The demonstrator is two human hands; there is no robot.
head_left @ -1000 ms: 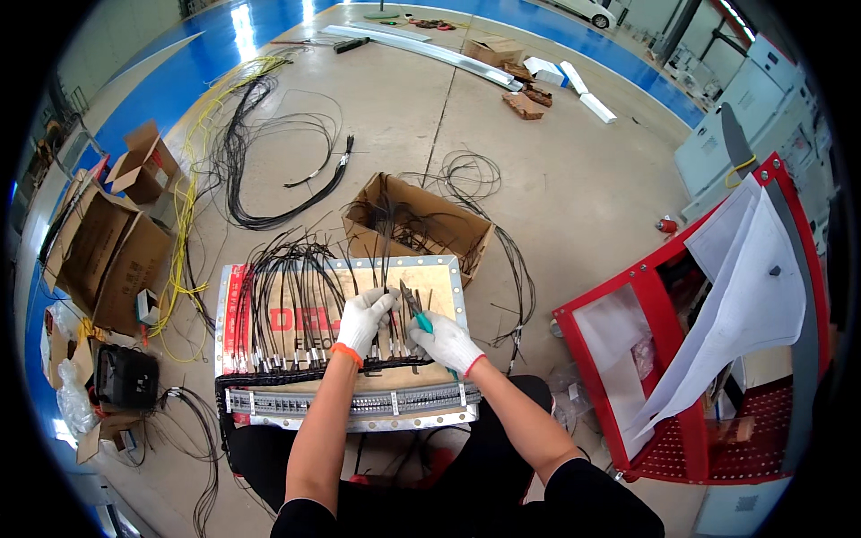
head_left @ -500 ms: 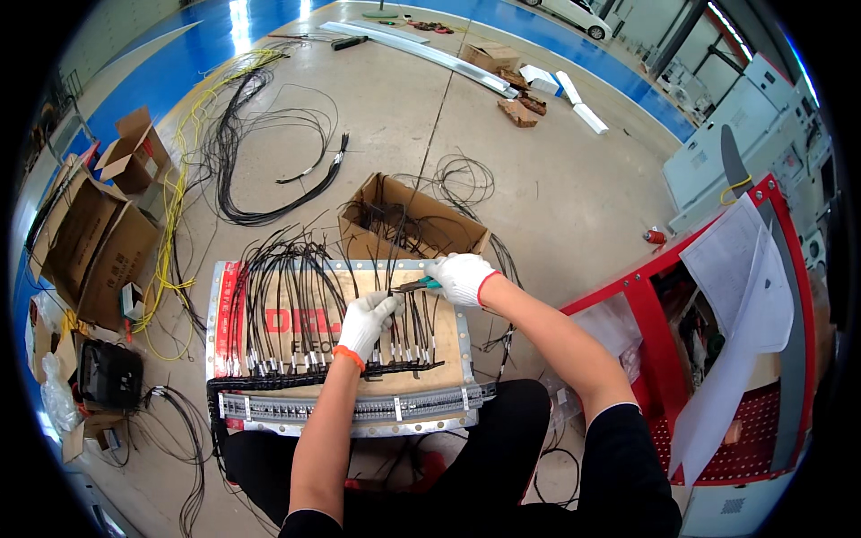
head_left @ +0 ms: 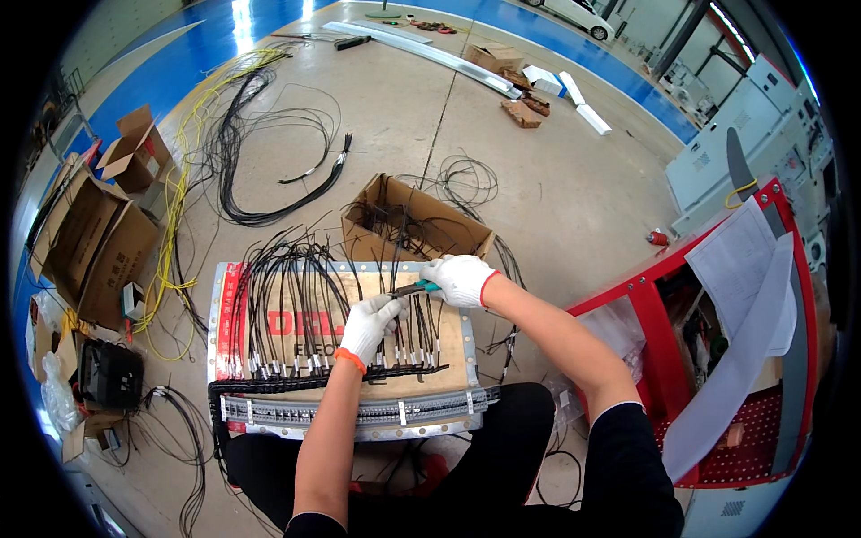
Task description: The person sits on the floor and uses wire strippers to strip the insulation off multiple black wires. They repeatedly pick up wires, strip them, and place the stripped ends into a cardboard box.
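The right hand (head_left: 459, 278), in a white glove, grips green-handled pliers (head_left: 413, 289) whose long axis points left toward the left hand (head_left: 369, 325), which pinches thin black wires (head_left: 296, 296) over the metal panel (head_left: 220, 296). Beyond, an open cardboard box (head_left: 448, 235) holds tangled black wire.

Out on the concrete floor (head_left: 574, 197), loose coils of black cable (head_left: 269, 170) sprawl beside a tangle of yellow wire (head_left: 184, 179). Flattened and open cardboard boxes (head_left: 90, 242) pile up at the far left, with a black case (head_left: 109, 375) just below them. On the right stands a red cart (head_left: 717, 377) draped with white paper sheets (head_left: 744, 260). Long white channels (head_left: 421, 49) lie far back.
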